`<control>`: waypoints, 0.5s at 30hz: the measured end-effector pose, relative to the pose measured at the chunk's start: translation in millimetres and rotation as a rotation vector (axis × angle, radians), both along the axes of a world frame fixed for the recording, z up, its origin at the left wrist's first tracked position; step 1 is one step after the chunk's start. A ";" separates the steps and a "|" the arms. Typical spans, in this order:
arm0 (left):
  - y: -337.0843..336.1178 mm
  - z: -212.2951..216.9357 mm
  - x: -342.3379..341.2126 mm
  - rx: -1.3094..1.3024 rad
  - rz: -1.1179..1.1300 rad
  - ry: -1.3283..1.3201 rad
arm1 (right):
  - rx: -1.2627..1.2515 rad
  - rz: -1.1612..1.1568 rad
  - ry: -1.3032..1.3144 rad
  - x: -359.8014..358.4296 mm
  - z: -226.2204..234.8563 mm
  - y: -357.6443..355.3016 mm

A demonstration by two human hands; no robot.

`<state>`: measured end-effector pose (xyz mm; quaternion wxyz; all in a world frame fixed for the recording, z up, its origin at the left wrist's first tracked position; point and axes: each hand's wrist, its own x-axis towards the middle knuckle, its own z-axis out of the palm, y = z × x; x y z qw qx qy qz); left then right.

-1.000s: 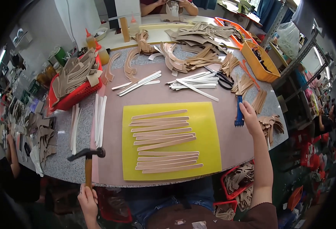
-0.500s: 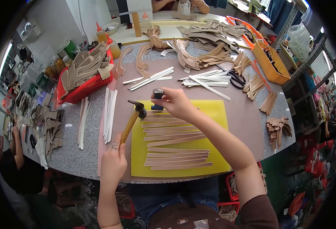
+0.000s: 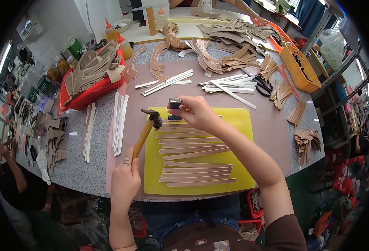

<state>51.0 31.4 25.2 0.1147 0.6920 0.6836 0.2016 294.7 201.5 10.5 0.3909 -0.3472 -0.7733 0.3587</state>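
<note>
My left hand (image 3: 126, 180) is closed around the wooden handle of a hammer (image 3: 142, 138), whose dark head is raised near the upper left corner of a yellow cutting board (image 3: 244, 140). Pinched upright in my right hand (image 3: 200, 113) is a metal-topped hand punch (image 3: 174, 101) with a blue lower end. It stands at the far end of a row of narrow tan leather strips (image 3: 197, 170) on the board; whether it touches a strip is hard to tell. The hammer head is beside the punch, apart from it.
White strips (image 3: 120, 123) lie left of the board, with more white strips (image 3: 230, 85) beyond it near black scissors (image 3: 263, 85). A red basket (image 3: 93, 94) of tan pieces stands at left, a yellow bin (image 3: 299, 69) at far right. A co-worker's hand (image 3: 256, 19) is across the table.
My hands, the hammer and the punch stay almost in place. Across the table, the co-worker's hand has reached right toward the pile of pieces. The whole view has shifted slightly.
</note>
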 end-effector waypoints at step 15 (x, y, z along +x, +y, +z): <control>2.6 -1.4 -1.0 0.081 -0.046 0.015 | -0.058 0.061 -0.025 5.4 4.5 6.0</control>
